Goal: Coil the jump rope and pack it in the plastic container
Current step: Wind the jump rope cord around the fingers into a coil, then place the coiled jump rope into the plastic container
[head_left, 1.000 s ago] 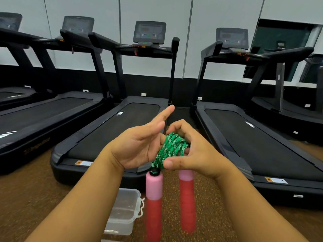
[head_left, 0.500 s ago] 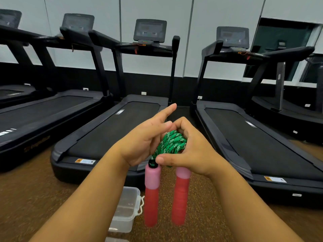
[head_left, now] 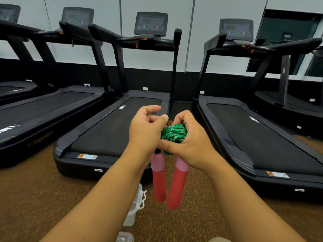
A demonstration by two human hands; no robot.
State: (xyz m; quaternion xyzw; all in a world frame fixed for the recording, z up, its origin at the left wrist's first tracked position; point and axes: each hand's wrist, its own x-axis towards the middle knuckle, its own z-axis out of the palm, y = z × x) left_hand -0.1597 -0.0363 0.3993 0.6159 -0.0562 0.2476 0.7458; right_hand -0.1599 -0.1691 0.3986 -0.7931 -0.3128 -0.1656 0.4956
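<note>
Two pink-red handles (head_left: 160,179) hang below the green rope bundle (head_left: 173,134), held mid-air w/ our right hand (head_left: 189,145) clamped round it. Our left hand (head_left: 146,127) is half-curled, thumb touching the bundle. Plastic container (head_left: 134,209) sits on the floor below, partly hidden by our left forearm.

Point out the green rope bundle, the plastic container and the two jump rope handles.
green rope bundle (head_left: 173,133): head view, on the wound cord showing between the hands.
plastic container (head_left: 135,206): head view, on its clear side wall beside the left forearm.
jump rope handles (head_left: 176,187): head view, on the right handle's red grip.
</note>
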